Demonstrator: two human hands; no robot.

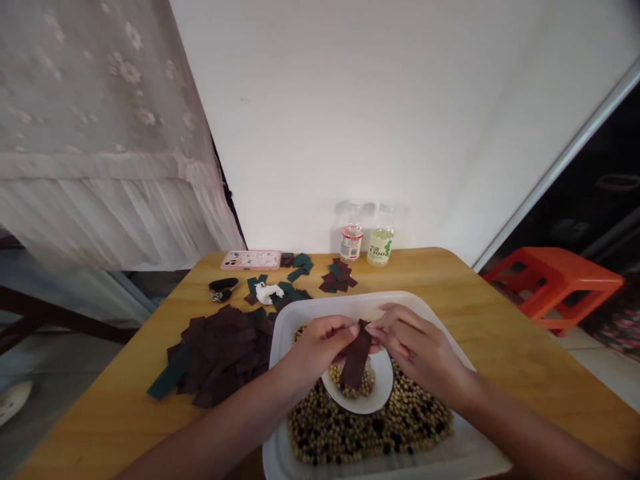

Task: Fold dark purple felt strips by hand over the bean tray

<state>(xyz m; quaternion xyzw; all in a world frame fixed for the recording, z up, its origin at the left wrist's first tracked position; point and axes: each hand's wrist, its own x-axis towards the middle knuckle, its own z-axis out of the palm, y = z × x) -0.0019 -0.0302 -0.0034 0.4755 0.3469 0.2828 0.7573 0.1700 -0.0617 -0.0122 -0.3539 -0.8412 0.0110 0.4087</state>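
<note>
My left hand point(327, 341) pinches the upper edge of a dark maroon strip of cloth or paper point(356, 365), which hangs down over a small white bowl point(384, 387). My right hand point(415, 343) is closed at the strip's top right corner, fingertips against it. Tan beads point(367, 383), perhaps seeds, lie in the bowl behind the strip. The bowl stands in a white tray point(281, 347) spread with tan and black beads point(360, 437). Left of the tray lies a heap of maroon strips point(225, 353) with a dark green strip point(173, 373) at its edge.
On the wooden table point(510, 373) are a pink phone point(251, 260), a black band point(223, 289), a crumpled white tissue point(269, 293) and small green and maroon pieces point(339, 276). Two bottles point(351, 240) point(381, 243) stand by the wall. An orange stool point(555, 283) is at the right.
</note>
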